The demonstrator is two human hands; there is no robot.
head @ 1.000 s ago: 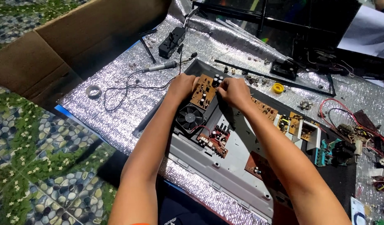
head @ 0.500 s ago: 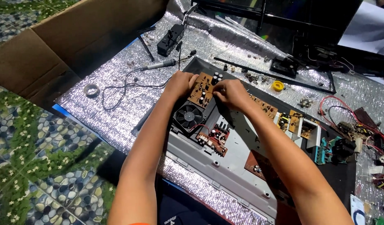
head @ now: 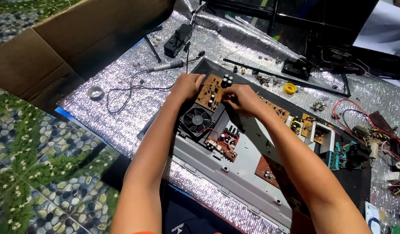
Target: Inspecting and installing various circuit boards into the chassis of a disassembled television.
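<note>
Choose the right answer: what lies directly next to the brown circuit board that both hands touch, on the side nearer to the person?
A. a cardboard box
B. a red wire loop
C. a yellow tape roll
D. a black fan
D: the black fan sits against the near edge of the brown board, which the left hand and right hand both touch.

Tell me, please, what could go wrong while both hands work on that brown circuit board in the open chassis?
The left hand and right hand grip the brown circuit board; prying might crack it or bend its black cylindrical capacitors. A forearm could snag the thin red wire beside the black square cooling fan.
</note>
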